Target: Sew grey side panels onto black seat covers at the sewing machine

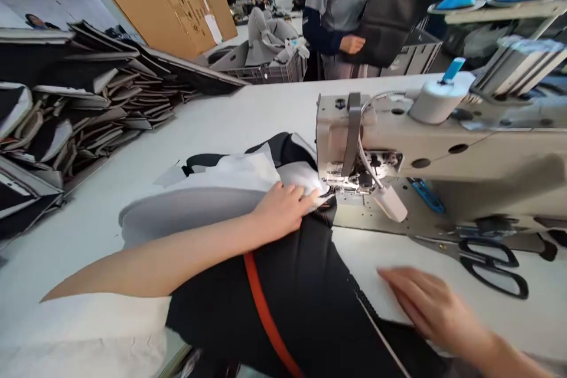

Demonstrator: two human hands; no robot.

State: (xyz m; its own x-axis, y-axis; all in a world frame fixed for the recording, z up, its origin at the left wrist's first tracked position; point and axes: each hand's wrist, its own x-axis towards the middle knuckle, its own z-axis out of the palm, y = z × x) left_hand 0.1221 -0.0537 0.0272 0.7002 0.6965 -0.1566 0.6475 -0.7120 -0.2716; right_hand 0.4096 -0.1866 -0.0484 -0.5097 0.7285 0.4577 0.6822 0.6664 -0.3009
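Note:
A black fabric piece (305,283) with an orange stripe runs from the sewing machine (434,147) down over the table's front edge. Grey and white material (190,212) lies along its left side. My left hand (283,209) rests spread on the material, just left of the machine's needle area, fingertips toward it. My right hand (425,301) is above the white table at the lower right, beside the black fabric's right edge. It is blurred, its fingers are extended, and nothing shows in it.
Black-handled scissors (494,269) lie right of my right hand, below the machine. Stacked dark panels (88,100) fill the left side. Behind the white table (212,124), a person (332,12) holds a black piece. A grey crate (274,68) and a cardboard box (163,0) stand at the back.

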